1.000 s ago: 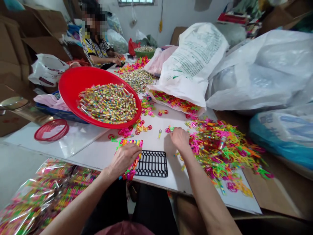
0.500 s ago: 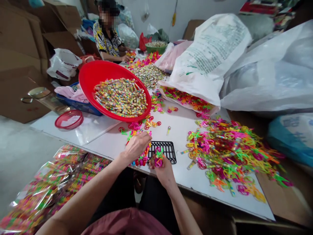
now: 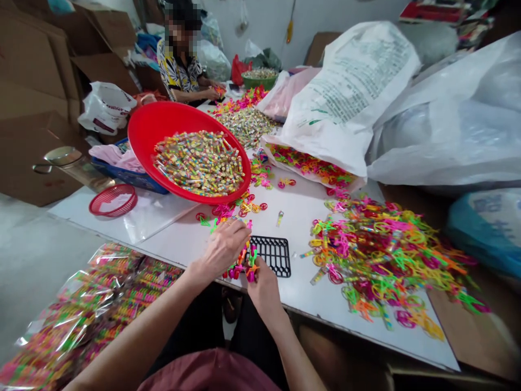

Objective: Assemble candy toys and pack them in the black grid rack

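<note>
My left hand (image 3: 226, 245) is over the left part of a black plastic grid rack (image 3: 280, 258), fingers bent down and pressed together. What its fingertips pinch, if anything, is hidden. Beside it, my right hand (image 3: 264, 285) is closed around a small bunch of bright plastic toy pieces (image 3: 252, 260) in green, orange and magenta, at the rack's near edge. More coloured pieces stand in rows in the rack's left side, partly behind my left hand. The right part of the rack shows bare slots. A small clear tube with coloured filling (image 3: 280, 218) lies just beyond the rack.
A tilted red basin (image 3: 142, 127) holds many filled tubes. To the right lies a large pile of coloured pieces with tubes (image 3: 378, 255); behind it a white sack (image 3: 345, 87) spills more. Packed bags (image 3: 61, 326) lie lower left. A co-worker (image 3: 179, 70) sits across the table (image 3: 179, 239).
My right hand has moved slightly left with the pieces, closer to my left hand. My left hand has dipped a little and stays over the rack's left side.
</note>
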Demonstrator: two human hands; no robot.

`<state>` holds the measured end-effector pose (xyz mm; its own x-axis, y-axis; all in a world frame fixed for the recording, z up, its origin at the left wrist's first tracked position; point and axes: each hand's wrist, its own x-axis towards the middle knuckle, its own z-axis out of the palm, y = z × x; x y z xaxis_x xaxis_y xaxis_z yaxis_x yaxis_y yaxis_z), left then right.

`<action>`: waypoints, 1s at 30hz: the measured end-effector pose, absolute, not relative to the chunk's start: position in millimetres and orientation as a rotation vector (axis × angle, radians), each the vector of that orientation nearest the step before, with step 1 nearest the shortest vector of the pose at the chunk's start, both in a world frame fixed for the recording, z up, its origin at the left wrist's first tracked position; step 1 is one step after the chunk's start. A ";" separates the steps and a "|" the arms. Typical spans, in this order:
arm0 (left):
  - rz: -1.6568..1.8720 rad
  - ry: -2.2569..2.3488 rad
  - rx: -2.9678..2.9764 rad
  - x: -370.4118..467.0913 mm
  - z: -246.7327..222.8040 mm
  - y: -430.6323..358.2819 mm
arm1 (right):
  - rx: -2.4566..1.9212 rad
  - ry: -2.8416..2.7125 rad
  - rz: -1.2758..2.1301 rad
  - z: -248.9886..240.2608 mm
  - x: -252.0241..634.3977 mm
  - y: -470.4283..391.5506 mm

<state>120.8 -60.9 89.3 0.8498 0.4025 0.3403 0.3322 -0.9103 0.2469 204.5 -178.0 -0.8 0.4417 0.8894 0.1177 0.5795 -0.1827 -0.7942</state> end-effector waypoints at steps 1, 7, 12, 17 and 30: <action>0.592 0.561 2.856 117.2 91.8 -69.6 | -1.883 -1.251 0.470 -1.4 205.0 -177.1; 0.425 0.496 2.815 99.9 77.9 -106.7 | -1.953 -1.414 0.381 -4.1 202.9 -170.7; 0.327 0.429 2.840 92.9 72.9 -104.2 | -1.886 -1.458 0.441 -2.6 206.2 -174.4; 0.335 0.340 2.852 87.2 74.5 -109.5 | -1.855 -1.527 0.341 15.7 269.9 -193.9; 0.935 1.039 2.481 51.2 110.7 -31.7 | -2.408 -2.050 -0.363 11.3 343.7 -207.1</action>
<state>51.2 -31.7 110.7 0.5287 0.7171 0.4541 0.5269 -0.6967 0.4868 343.7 -207.1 11.3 0.1451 0.9787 0.1454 0.9692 -0.1702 0.1781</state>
